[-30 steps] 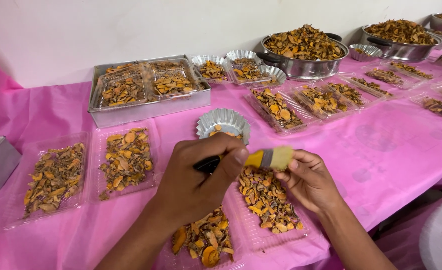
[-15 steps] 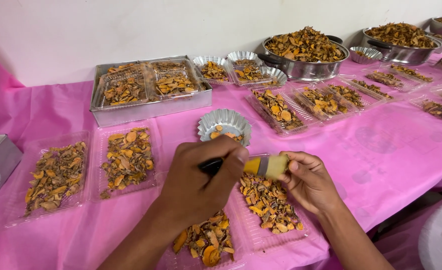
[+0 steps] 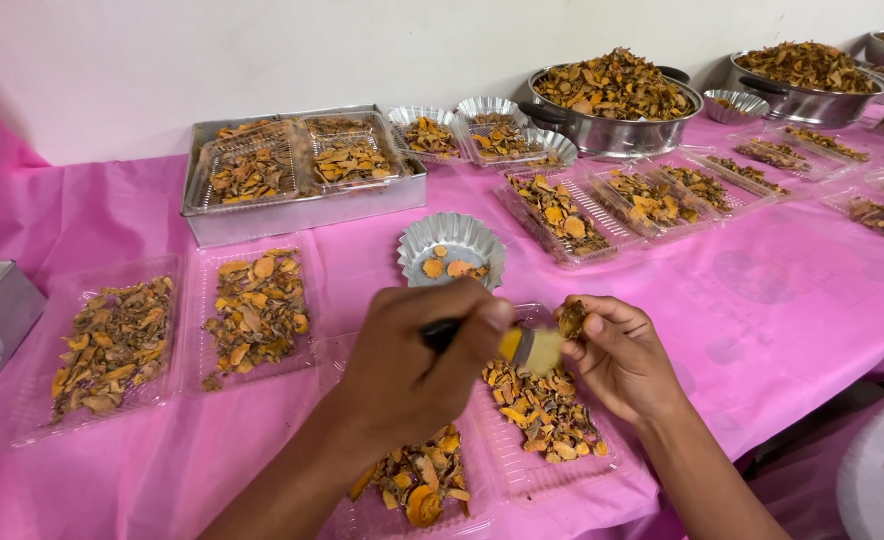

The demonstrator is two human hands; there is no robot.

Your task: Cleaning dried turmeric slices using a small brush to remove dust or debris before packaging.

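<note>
— Brushing, is it? What's the left hand [image 3: 402, 375] got?

— A small brush [image 3: 522, 346]. Fingers are clenched round its dark handle, and the pale bristles point toward 3 o'clock, touching the piece in the other hand.

— And the right hand [image 3: 617, 355]?

— Pinching 1 dried orange-brown slice [image 3: 571, 318] between thumb and fingertips, held up just above the nearest tray [image 3: 522, 465]. That clear plastic tray sits at 6 o'clock on the pink tablecloth [image 3: 762, 310], under both hands, with a scatter of dried slices in it.

— What's straight ahead of the hands?

— At 12 o'clock, just beyond the knuckles, a small fluted tin [image 3: 452, 245] with a few orange slices inside. Further back toward 11 o'clock, a big metal tray [image 3: 302, 210] holding clear trays of the same stuff.

— Anything off to the side?

— At 9 o'clock, 2 more clear trays [image 3: 177, 320] of slices lie side by side. Out at 1 to 2 o'clock, a row of filled clear trays, and behind them a large metal basin [image 3: 612, 135] heaped with dried slices. A second heaped basin [image 3: 807, 100] stands further right, against the white wall.
</note>
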